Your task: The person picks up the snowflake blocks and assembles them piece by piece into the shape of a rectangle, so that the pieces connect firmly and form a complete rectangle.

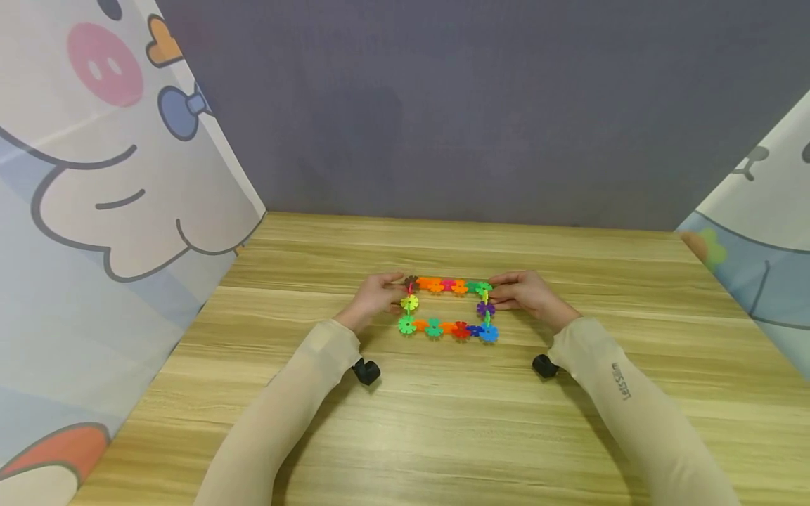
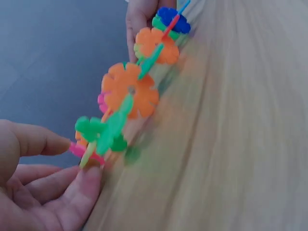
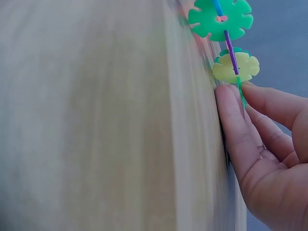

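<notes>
A rectangular ring of interlocking flower-shaped plastic discs (image 1: 434, 327) in several colours lies in front of me. My left hand (image 1: 375, 299) is at its back left corner. In the left wrist view the thumb and a finger pinch a pink disc (image 2: 86, 152) there, beside a green disc (image 2: 113, 126). At the back right corner, my right hand (image 1: 524, 292) holds the other end. Its fingertips pinch a thin green disc (image 3: 241, 91) seen edge-on, just under a pale yellow disc (image 3: 236, 67). The ring's middle is open, with wood showing through.
The ring is over a wooden table (image 1: 443, 422). A dark grey panel (image 1: 474, 126) rises behind the table's far edge. Cartoon-printed walls (image 1: 126, 197) flank both sides. Black wrist devices (image 1: 365, 371) are at both sleeve cuffs.
</notes>
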`<state>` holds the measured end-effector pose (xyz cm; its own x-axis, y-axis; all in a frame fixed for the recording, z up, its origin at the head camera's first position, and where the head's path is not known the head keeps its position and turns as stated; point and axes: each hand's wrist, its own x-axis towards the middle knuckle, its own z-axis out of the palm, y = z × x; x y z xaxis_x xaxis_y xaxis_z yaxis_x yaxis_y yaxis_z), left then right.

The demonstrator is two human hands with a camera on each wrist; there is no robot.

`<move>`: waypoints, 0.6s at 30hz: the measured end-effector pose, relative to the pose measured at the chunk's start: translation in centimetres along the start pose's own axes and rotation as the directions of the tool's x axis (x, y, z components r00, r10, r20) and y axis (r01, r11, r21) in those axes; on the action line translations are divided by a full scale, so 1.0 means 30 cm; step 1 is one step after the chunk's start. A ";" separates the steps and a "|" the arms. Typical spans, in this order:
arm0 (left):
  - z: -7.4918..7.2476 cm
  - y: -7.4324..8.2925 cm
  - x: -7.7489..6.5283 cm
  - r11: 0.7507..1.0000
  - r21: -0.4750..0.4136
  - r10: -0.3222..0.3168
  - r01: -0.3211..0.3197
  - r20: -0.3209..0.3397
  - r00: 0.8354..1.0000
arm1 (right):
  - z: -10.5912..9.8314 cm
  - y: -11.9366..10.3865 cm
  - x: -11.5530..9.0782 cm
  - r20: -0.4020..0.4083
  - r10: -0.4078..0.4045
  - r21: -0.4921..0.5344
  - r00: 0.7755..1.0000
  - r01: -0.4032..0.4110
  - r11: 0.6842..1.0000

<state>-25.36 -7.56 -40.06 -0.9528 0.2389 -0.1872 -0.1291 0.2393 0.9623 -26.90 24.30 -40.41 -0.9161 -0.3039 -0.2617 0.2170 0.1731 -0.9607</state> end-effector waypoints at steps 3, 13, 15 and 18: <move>-0.014 -0.012 -0.002 1.000 -0.027 0.002 -0.001 0.020 1.000 | -0.004 -0.002 -0.002 0.009 -0.001 -0.005 1.000 0.001 1.000; -0.064 -0.042 -0.014 0.995 -0.096 0.037 -0.031 0.054 0.998 | -0.040 -0.004 -0.032 0.143 0.006 0.041 0.990 -0.012 0.999; -0.080 -0.046 -0.024 0.997 -0.064 0.047 -0.042 0.067 0.997 | -0.050 -0.010 -0.048 0.192 0.011 0.022 0.981 -0.015 1.000; -0.109 -0.044 -0.046 0.998 0.027 0.053 -0.056 0.100 0.994 | -0.065 -0.028 -0.084 0.239 0.006 -0.049 0.971 0.006 0.999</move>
